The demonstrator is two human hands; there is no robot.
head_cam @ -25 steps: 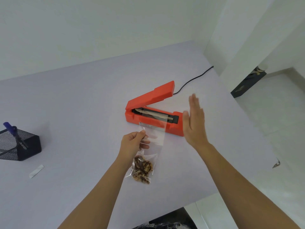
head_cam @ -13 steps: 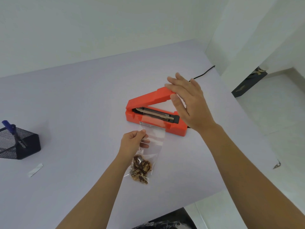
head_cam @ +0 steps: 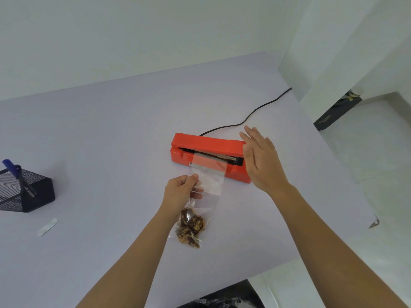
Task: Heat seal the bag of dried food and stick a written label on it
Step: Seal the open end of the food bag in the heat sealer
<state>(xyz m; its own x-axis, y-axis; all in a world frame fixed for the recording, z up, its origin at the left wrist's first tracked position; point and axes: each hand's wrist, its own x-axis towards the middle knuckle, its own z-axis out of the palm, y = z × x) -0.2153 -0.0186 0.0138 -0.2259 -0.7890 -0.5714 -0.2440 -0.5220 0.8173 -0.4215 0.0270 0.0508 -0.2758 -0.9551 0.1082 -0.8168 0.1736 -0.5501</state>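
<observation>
An orange heat sealer lies mid-table with its lid lowered nearly flat. The open end of a clear plastic bag lies in its jaw. Brown dried food fills the bag's near end. My left hand pinches the bag's left edge between thumb and fingers. My right hand is flat with fingers extended at the right end of the sealer's lid, touching or just above it. A small white label strip lies on the table at the left.
A black mesh pen holder with a blue pen stands at the far left. The sealer's black cord runs back right to the table's edge. The pale table ends close on the right and front.
My right hand went from beside the sealer onto its raised lid, and the lid has come down from wide open to nearly flat over the bag's end. My left hand kept its grip.
</observation>
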